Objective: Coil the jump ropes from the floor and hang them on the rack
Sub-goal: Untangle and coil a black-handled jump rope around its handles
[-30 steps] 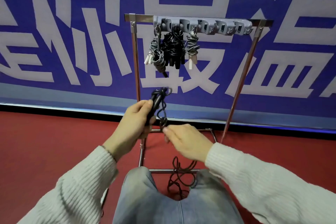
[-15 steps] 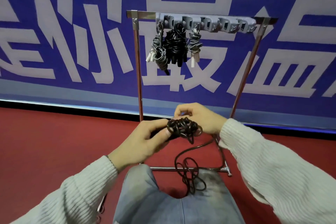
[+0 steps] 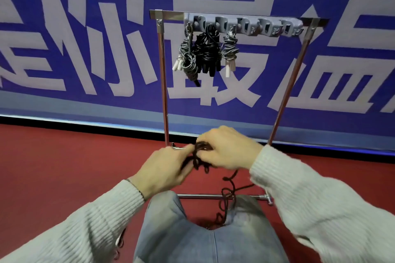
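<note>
Hands meet mid-frame: left hand [image 3: 164, 168] and right hand [image 3: 229, 148] both grip a dark rope [image 3: 201, 153]; three coiled ropes [image 3: 206, 53] hang on the rack [image 3: 163, 83] above.

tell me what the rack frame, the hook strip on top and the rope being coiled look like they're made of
Rack frame: polished metal, probably chromed steel; the tubes show bright mirror-like streaks.
Hook strip: matte grey moulded plastic, by its dull even colour and chunky rounded hooks.
Rope being coiled, gripped by the left hand and right hand: dark, kinked cord, likely PVC or rubber; motion blur hides its finish.
</note>
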A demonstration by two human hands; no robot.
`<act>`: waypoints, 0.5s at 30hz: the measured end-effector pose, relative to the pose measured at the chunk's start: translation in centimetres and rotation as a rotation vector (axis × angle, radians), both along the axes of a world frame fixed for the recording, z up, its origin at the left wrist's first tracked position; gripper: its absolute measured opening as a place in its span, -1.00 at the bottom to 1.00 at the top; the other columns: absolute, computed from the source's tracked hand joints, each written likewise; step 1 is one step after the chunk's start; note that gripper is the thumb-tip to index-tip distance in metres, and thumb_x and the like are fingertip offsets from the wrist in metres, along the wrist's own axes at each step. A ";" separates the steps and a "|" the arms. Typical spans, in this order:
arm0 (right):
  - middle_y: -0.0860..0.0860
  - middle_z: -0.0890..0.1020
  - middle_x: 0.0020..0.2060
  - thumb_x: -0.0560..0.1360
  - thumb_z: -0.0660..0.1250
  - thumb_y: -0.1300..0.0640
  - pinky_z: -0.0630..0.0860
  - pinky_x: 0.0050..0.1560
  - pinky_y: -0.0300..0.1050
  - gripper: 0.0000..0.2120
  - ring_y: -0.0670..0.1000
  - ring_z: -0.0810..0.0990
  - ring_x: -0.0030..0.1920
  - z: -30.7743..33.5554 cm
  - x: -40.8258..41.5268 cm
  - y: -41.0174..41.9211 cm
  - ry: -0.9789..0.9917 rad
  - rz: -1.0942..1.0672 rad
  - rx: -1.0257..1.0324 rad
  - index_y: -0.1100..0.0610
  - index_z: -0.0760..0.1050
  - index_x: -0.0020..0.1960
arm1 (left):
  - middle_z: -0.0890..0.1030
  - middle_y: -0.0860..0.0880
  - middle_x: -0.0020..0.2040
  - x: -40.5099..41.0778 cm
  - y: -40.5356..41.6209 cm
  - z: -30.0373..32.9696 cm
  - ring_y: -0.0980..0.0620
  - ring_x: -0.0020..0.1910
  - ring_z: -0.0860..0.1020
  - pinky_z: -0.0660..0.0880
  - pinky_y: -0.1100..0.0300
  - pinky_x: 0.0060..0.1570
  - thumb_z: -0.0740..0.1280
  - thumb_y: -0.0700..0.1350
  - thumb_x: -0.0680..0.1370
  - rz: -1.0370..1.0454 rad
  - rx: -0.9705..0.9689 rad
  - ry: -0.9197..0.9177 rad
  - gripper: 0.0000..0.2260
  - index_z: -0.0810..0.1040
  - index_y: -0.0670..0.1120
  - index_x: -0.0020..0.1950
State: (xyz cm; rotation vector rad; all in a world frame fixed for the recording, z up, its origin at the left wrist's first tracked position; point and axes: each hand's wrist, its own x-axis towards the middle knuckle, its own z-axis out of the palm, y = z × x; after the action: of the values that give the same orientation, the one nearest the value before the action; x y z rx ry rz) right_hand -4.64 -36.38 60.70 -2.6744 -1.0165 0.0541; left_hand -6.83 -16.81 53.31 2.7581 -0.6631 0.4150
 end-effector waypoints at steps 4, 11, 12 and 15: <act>-0.06 0.60 -0.33 0.46 0.53 0.11 0.50 -0.19 -0.04 -0.84 -0.02 0.53 -0.31 0.2 2.6 -1.8 0.408 0.052 0.252 0.08 0.56 -0.10 | 0.52 0.03 -0.43 -2.3 0.0 1.5 0.02 -0.47 0.44 0.23 0.24 -0.42 0.26 0.03 0.62 -0.340 -0.083 0.055 -0.90 0.48 0.07 -0.07; -0.17 0.47 -0.49 0.64 0.31 0.03 0.43 -0.27 -0.35 -0.83 -0.21 0.41 -0.43 -5.5 -0.6 -1.0 0.790 -0.065 0.621 0.10 0.53 -0.06 | 0.44 -0.05 -0.44 -2.7 -0.4 2.3 0.12 -0.49 0.32 0.26 0.19 -0.44 0.22 -0.03 0.55 -0.098 -0.711 0.012 -0.77 0.53 -0.11 -0.22; -0.17 0.48 -0.48 0.69 0.22 0.01 0.44 -0.25 -0.34 -0.77 -0.19 0.44 -0.42 -6.2 -1.5 -0.7 0.683 -0.080 0.529 0.11 0.54 -0.04 | 0.45 -0.01 -0.44 -2.1 -0.4 2.1 0.13 -0.47 0.35 0.27 0.25 -0.42 0.24 -0.02 0.58 -0.015 -0.697 -0.020 -0.79 0.52 -0.07 -0.19; -0.07 0.68 -0.14 0.68 0.16 -0.05 0.53 0.01 0.00 -0.76 0.03 0.64 -0.07 -7.4 -3.2 -0.5 0.256 -0.050 0.181 0.05 0.53 0.01 | 0.49 0.08 -0.40 -0.6 -0.1 0.5 0.06 -0.32 0.50 0.31 0.32 -0.35 0.30 -0.08 0.66 0.132 -0.559 -0.013 -0.88 0.55 -0.04 -0.07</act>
State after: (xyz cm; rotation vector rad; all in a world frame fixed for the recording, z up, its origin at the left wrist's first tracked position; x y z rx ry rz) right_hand -7.88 -36.91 53.30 -2.4500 -0.8323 0.2731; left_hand -7.41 -16.91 53.85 2.2697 -0.3032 0.5498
